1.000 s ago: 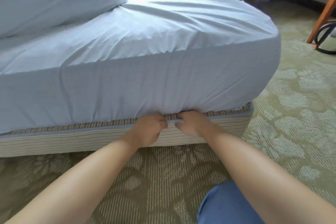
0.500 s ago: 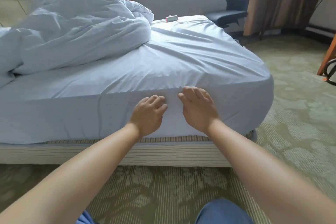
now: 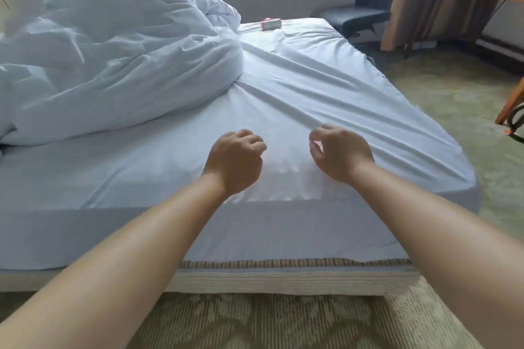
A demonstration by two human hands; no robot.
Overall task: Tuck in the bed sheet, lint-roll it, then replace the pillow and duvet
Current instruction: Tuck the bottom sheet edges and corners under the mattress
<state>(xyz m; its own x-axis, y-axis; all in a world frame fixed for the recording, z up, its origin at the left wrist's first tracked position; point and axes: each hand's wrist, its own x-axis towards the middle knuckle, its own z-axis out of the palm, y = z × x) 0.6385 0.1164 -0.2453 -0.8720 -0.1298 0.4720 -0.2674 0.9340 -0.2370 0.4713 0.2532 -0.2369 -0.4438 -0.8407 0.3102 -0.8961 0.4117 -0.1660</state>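
Tuck looks done on this side: both hands, left (image 3: 234, 163) and right (image 3: 340, 154), loosely curled, empty, over the sheet (image 3: 326, 99); next, likely the roller (image 3: 271, 24) beyond the duvet (image 3: 113, 59).

Head view. Left hand (image 3: 234, 163) and right hand (image 3: 338, 154), fingers loosely curled and holding nothing, above the near edge of the white bed sheet (image 3: 326, 99). Bunched duvet (image 3: 113, 59) lies at left; a pink-and-white lint roller (image 3: 271, 24) rests at the far edge. Patterned carpet (image 3: 255, 323) lies below, and a dark chair (image 3: 368, 3) stands beyond the bed.
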